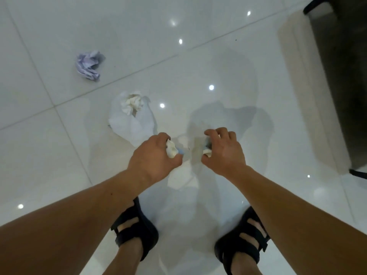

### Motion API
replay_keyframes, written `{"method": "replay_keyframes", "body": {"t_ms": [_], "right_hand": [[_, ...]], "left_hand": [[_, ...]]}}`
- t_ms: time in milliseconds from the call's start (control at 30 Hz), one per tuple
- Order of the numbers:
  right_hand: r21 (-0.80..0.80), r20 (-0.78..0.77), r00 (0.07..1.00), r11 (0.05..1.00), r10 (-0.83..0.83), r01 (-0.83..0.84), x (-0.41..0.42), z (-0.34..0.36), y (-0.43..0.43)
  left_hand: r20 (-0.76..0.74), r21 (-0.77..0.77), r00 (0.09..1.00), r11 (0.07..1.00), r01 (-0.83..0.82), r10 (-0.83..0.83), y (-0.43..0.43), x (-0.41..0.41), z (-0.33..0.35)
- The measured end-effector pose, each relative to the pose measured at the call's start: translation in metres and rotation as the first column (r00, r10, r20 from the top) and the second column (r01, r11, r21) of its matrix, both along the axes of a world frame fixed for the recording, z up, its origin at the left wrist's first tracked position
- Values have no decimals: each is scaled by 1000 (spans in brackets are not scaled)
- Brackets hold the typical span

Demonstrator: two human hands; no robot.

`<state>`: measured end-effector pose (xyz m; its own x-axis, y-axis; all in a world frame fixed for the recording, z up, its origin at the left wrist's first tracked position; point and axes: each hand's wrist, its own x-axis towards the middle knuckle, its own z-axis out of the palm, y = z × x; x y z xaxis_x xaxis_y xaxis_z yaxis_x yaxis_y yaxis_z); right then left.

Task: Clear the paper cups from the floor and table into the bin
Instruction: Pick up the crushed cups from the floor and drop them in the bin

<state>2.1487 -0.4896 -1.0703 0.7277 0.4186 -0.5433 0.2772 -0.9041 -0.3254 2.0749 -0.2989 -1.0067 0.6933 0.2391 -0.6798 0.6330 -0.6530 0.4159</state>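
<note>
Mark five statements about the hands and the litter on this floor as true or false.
1. The left hand grips a crumpled white wad. True.
2. The right hand lies flat and holds nothing. False: its fingers curl round a small crumpled piece.
3. A purple crumpled wad lies on the floor beyond the hands, to the left. True.
4. The person is barefoot. False: both feet wear black sandals.
5. A white crumpled heap lies on the tiles beside the left hand. True.
</note>
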Motion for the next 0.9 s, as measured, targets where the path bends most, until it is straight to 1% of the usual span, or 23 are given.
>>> {"method": "replay_keyframes", "body": {"t_ms": [100, 200, 300, 400, 567, 667, 767, 900], "right_hand": [[88, 26, 999, 996, 27, -29, 11, 66, 23], [163, 39, 998, 985, 41, -47, 32, 149, 55], [193, 66, 991, 973, 114, -124, 50, 244, 87], [187, 68, 982, 964, 178, -188, 58, 339, 117], [133, 113, 935, 927, 337, -350, 64, 499, 185], [128, 131, 917, 911, 377, -392, 59, 583, 235], [135, 165, 908, 903, 385, -408, 48, 654, 286], [150, 211, 884, 880, 418, -452, 27, 721, 355]], "left_hand": [[74, 28, 997, 999, -25, 23, 12, 21, 55], [132, 54, 991, 998, -28, 21, 32, 42, 125], [173, 138, 984, 989, -54, 29, 58, 56, 215], [221, 198, 973, 974, -113, 68, 88, 56, 309], [284, 215, 940, 943, -254, 188, 149, 37, 463], [333, 196, 909, 925, -325, 249, 190, 19, 537], [380, 190, 882, 909, -370, 279, 237, -5, 602], [405, 255, 869, 877, -407, 285, 305, -43, 668]]}}
